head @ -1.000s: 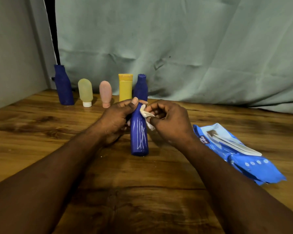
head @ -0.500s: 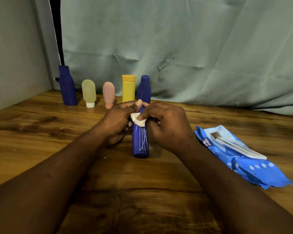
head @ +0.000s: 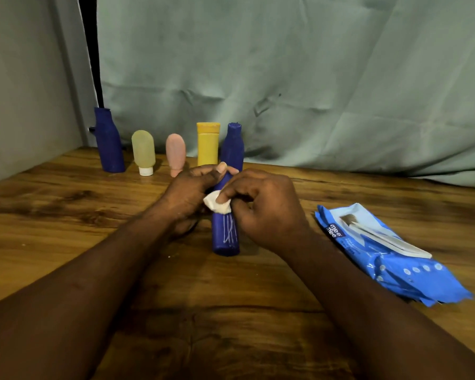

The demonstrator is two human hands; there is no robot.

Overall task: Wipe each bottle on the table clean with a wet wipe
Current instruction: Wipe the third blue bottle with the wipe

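Starting at the far left of the wooden table (head: 52, 215), a row stands upright before the grey-green curtain (head: 313, 78): a dark blue bottle (head: 109, 141), a pale yellow-green tube (head: 143, 149) on its white cap, a pink tube (head: 175, 152), a yellow tube (head: 207, 146) and a second dark blue bottle (head: 232, 146). Nearer, at the middle, the left hand (head: 188, 196) curls round the upper part of the streaked blue bottle (head: 225, 234), upright on the table. Against its front sits a folded white wet wipe (head: 217, 205), pinched by the thumb and fingers of the right hand (head: 263, 209). Over on the right, well apart, a blue wipes pack (head: 390, 259) lies flat, flap peeled open.
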